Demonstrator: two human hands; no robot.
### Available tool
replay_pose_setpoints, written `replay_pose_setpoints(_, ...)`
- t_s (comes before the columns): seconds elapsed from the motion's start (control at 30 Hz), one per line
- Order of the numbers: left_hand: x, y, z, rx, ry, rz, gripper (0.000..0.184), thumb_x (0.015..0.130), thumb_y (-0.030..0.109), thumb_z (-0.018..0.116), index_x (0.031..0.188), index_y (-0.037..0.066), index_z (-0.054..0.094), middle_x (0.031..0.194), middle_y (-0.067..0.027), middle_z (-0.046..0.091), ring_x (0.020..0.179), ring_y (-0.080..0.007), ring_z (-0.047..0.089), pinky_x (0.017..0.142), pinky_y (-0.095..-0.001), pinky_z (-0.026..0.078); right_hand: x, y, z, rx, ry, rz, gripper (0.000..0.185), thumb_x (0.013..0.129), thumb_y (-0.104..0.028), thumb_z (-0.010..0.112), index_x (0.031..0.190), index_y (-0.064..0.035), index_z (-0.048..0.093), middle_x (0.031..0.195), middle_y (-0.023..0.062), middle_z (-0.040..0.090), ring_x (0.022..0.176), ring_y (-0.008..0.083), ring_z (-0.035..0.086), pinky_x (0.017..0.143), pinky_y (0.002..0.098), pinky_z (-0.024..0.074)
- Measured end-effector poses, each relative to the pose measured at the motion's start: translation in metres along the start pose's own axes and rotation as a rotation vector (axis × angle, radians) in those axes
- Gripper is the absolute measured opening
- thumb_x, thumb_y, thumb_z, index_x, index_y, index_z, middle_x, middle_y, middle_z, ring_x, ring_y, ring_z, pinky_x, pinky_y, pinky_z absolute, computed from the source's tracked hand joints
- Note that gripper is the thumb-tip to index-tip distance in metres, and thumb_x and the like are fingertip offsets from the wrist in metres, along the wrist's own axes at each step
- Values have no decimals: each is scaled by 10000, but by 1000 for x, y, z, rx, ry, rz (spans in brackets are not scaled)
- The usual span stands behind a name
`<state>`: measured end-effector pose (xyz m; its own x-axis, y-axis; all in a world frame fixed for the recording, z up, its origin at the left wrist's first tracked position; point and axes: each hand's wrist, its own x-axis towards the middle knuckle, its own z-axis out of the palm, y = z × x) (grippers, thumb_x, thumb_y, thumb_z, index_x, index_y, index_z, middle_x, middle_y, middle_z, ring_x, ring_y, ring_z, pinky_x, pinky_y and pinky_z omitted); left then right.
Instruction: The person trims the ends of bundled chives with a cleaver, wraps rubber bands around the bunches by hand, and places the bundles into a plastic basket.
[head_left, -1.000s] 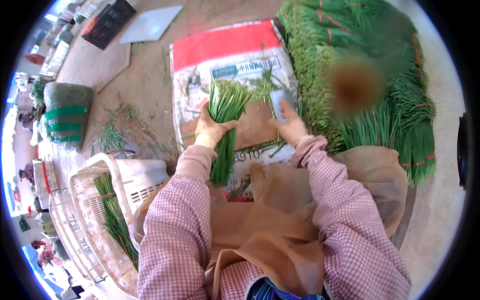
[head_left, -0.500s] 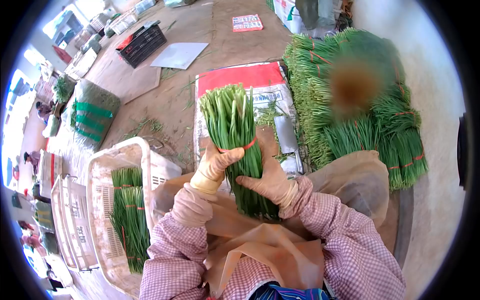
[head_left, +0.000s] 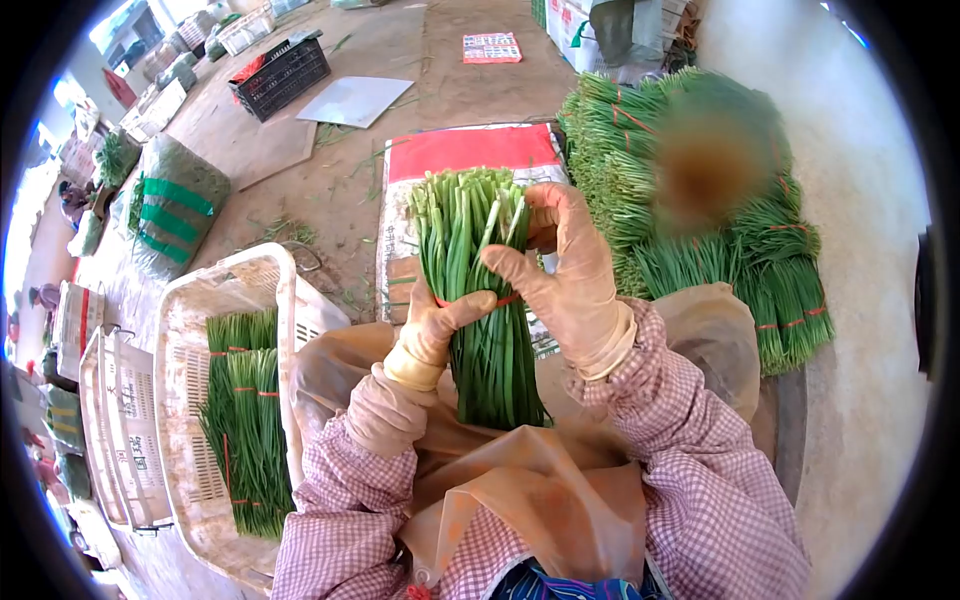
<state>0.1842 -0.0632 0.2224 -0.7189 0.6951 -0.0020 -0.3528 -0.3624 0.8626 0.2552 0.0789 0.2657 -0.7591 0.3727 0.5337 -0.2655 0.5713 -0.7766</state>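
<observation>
Bunch [head_left: 462,262]: held upright above the lap, pale cut ends up, green leaves hanging down toward the apron [head_left: 540,480].
Band [head_left: 510,299]: red, around the bunch near its middle, beside the left thumb.
Left hand [head_left: 428,328]: gripping the bunch at the band.
Right hand [head_left: 580,285]: half curled at the upper right of the bunch, thumb and forefinger apart; whether it pinches a stem, I cannot tell.
Handling: probably light; firm at the cut ends, limp and easily bruised lower down, perhaps slippery if damp.
Hold: best around the band, snug without crushing.
Crate [head_left: 180,390]: on the left, with banded bunches inside.
</observation>
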Motion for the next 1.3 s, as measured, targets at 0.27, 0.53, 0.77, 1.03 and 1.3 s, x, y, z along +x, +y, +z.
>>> replay_pose_setpoints(0.27, -2, 1, 0, -111, 20, -64, 528, 742, 41, 675, 1248, 11, 529, 1080, -95, 642, 910, -193, 632, 810, -328, 523, -4, 13, 5, -138, 199, -167, 494, 817, -198, 733, 1208, -38, 478, 932, 114, 604, 790, 264, 616, 703, 348, 510)
replay_pose_setpoints(0.53, 5, -13, -5, -41, 84, 32, 558, 746, -6, 717, 1259, 7, 497, 1080, -87, 643, 912, -189, 634, 835, -329, 513, 2, 14, 0, -239, 12, -45, 259, 805, -157, 713, 1005, -44, 593, 829, 123, 646, 704, 304, 634, 594, 376, 494)
replay_pose_setpoints(0.77, -2, -7, -1, -51, 65, -156, 520, 731, 18, 728, 1217, -2, 544, 1056, -111, 670, 928, -203, 639, 863, -327, 501, 21, 15, -32, 100, -290, 7, 155, 885, -165, 667, 877, -24, 603, 627, 44, 568, 526, 121, 515, 504, 271, 422)
replay_pose_setpoints(1.03, 2, -6, 1, -39, -47, -163, 563, 746, 15, 707, 1269, -12, 499, 1114, -131, 653, 966, -224, 635, 900, -343, 492, 11, 1, -44, 358, -169, 322, 98, 873, -102, 682, 842, -16, 648, 678, -15, 590, 535, 30, 472, 462, 186, 370)
replay_pose_setpoints(1.3, 5, -13, -8, -6, -56, -161, 554, 745, 62, 740, 1251, 4, 522, 1091, -101, 652, 962, -195, 621, 890, -337, 488, 56, 13, -118, 524, 353, 48, 129, 918, -136, 597, 899, -14, 637, 650, -1, 572, 547, 88, 508, 557, 245, 441)
